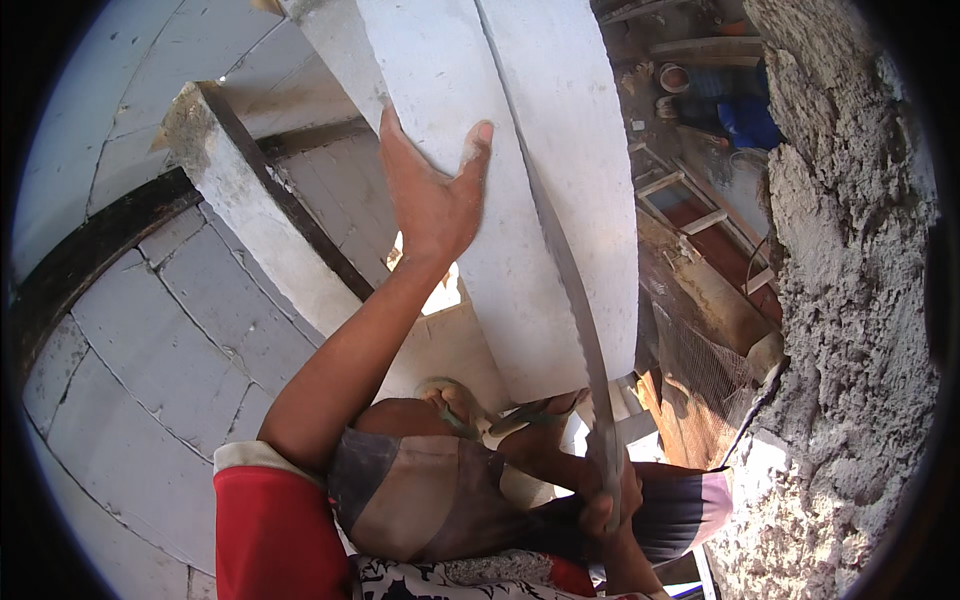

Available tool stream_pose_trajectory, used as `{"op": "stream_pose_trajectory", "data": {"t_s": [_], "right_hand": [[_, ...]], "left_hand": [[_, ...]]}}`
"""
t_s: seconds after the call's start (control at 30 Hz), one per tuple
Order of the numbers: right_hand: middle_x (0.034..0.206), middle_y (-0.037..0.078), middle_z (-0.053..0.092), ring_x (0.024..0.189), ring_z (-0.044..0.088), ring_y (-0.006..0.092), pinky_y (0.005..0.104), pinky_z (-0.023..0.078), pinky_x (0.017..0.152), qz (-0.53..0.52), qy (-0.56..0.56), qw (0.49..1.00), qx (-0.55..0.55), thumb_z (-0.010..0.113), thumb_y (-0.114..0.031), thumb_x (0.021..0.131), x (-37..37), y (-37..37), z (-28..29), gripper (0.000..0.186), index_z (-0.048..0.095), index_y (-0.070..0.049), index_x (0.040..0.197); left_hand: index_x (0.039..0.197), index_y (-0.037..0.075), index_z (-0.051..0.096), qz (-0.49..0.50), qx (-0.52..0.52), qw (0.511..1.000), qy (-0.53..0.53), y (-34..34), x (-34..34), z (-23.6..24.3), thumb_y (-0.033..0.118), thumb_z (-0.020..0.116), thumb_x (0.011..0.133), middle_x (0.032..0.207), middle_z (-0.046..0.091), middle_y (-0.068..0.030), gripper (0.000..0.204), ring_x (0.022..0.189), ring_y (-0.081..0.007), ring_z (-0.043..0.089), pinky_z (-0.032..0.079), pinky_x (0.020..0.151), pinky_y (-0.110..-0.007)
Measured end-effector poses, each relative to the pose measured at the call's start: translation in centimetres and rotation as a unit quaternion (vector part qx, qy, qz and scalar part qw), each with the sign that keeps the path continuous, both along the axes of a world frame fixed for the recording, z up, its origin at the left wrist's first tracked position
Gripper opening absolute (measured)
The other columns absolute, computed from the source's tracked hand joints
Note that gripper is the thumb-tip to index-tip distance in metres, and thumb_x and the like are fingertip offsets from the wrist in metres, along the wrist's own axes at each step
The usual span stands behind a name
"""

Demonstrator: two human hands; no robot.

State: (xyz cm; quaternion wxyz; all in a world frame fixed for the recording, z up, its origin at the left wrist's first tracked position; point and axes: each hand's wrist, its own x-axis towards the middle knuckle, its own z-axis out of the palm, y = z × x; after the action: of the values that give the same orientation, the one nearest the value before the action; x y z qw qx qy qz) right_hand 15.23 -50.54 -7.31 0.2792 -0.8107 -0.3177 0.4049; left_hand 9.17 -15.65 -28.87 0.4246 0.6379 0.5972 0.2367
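My left hand [432, 196] grips the left edge of a long white block [450, 60], thumb on its upper face and fingers at the side. A long metal saw blade [572, 290] runs lengthwise along a narrow slit in the block. Low in the view, my right hand [612, 505] is closed on the saw's near end, below the block's lower edge; the blade partly hides its fingers. My bent legs and sandalled feet are beneath, around the block's lower end.
Another white beam [255, 230] and a dark strip [85, 240] lie left, over grey panelled surfaces. A rough plastered wall [850, 270] rises at right. Far below at upper right are a wooden ladder [705, 222], a blue object [748, 122], mesh and clutter.
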Motion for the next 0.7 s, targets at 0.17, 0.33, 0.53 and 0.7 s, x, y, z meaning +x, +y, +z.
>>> {"op": "stream_pose_trajectory", "data": {"t_s": [0.17,0.33,0.53,0.7], "right_hand": [[0.114,0.026,0.073,0.098,0.076,0.0404,0.0454,0.061,0.083,-0.037,0.068,0.994,-0.082,0.042,-0.056,0.109,1.4,8.3,-7.0,0.082,0.050,0.015,0.148],[0.112,0.021,0.073,0.098,0.074,0.0312,0.0405,0.058,0.082,-0.015,-0.024,0.999,0.016,0.037,-0.066,0.106,-1.5,-4.4,-1.6,0.091,0.052,0.014,0.146],[0.117,0.024,0.072,0.100,0.074,0.0392,0.0442,0.059,0.090,-0.036,0.026,0.999,-0.026,0.042,-0.061,0.107,-0.7,5.9,-7.4,0.081,0.051,0.006,0.153],[0.134,0.030,0.068,0.126,0.068,0.0446,0.0479,0.053,0.106,0.004,0.008,1.000,0.028,0.039,-0.059,0.109,-1.2,-3.2,-2.8,0.081,0.049,0.008,0.153]], "left_hand": [[0.160,-0.014,0.019,-0.006,0.003,1.000,-0.026,0.7,0.5,-0.1,0.052,0.079,0.095,0.153,0.039,-0.0351,0.110,0.146,-0.0460,0.037,0.030,0.123,-0.056],[0.161,-0.012,0.020,0.006,-0.008,1.000,0.028,-0.1,-0.4,0.6,0.050,0.079,0.095,0.153,0.040,-0.0340,0.108,0.144,-0.0454,0.039,0.032,0.122,-0.055],[0.161,-0.011,0.021,-0.004,-0.005,1.000,-0.016,0.4,0.6,0.3,0.050,0.080,0.095,0.153,0.040,-0.0337,0.107,0.144,-0.0454,0.040,0.033,0.121,-0.055],[0.161,-0.009,0.021,0.019,-0.030,0.999,-0.009,0.3,-0.4,0.0,0.048,0.080,0.095,0.156,0.038,-0.0329,0.106,0.145,-0.0456,0.038,0.032,0.122,-0.054]]}}
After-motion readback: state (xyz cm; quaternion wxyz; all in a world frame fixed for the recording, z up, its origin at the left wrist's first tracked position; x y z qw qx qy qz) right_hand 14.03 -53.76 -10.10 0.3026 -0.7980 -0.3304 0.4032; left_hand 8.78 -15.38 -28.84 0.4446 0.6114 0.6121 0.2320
